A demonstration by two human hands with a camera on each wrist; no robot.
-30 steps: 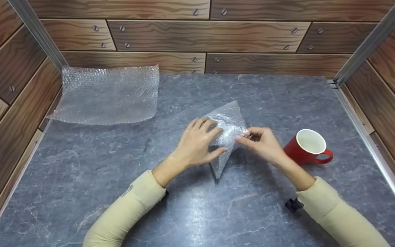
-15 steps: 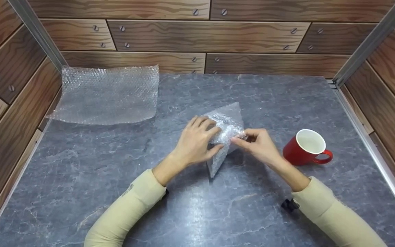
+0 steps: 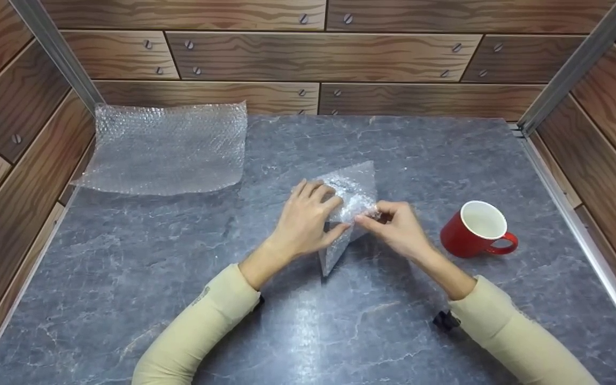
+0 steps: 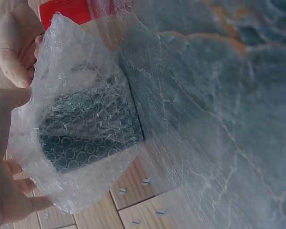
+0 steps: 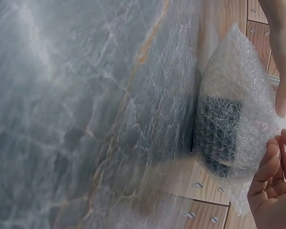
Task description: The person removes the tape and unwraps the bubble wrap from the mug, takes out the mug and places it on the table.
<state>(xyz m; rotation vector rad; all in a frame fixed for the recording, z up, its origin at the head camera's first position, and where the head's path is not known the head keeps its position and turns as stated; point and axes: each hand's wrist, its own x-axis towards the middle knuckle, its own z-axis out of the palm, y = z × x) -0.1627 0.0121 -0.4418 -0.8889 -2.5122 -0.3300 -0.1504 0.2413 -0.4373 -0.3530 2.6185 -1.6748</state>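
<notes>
Head view: from above the person's side, facing forward and down, well back, spanning both hands (image 3: 302, 220), the surface (image 3: 169, 246) and the back wall (image 3: 265, 59). Wrist views: close, low, turned sideways along the surface. All share the bubble-wrapped bundle (image 3: 353, 184); head and left wrist, the red mug (image 3: 460, 235).

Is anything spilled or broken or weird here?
Nothing looks spilled or broken, and the red mug stands upright. Only the loose bubble wrap looks a bit untidy: its far edge shows past the back of the tabletop, against the wood-patterned wall.
</notes>
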